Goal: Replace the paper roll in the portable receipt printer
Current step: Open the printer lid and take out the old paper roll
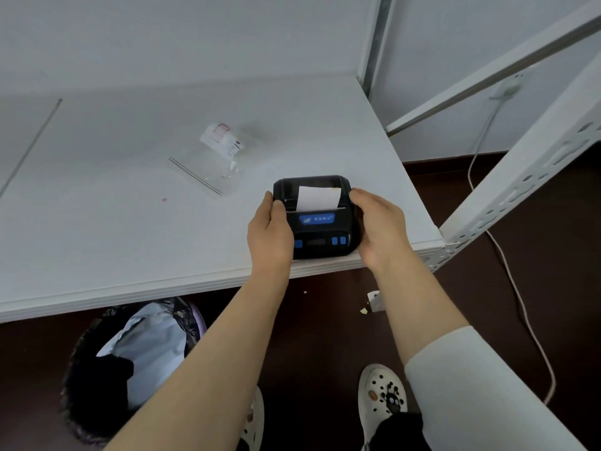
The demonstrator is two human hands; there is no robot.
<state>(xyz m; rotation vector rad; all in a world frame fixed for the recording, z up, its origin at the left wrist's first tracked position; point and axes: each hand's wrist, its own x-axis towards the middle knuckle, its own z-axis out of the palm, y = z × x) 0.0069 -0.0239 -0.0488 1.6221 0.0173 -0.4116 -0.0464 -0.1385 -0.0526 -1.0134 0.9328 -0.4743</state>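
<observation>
A black portable receipt printer (320, 229) with blue buttons and a blue label sits near the front right edge of the white table (130, 222). A strip of white paper (317, 198) comes out of its slot and lies over the lid. My left hand (270, 232) grips the printer's left side, thumb on top. My right hand (380, 226) holds its right side, fingers reaching the back corner. The lid looks closed; the roll inside is hidden.
A clear zip bag (211, 161) with a red-and-white label lies on the table behind the printer. A bin with a black liner (130, 362) stands under the table edge. A white metal rack frame (520, 177) and a cable (514, 281) are at the right.
</observation>
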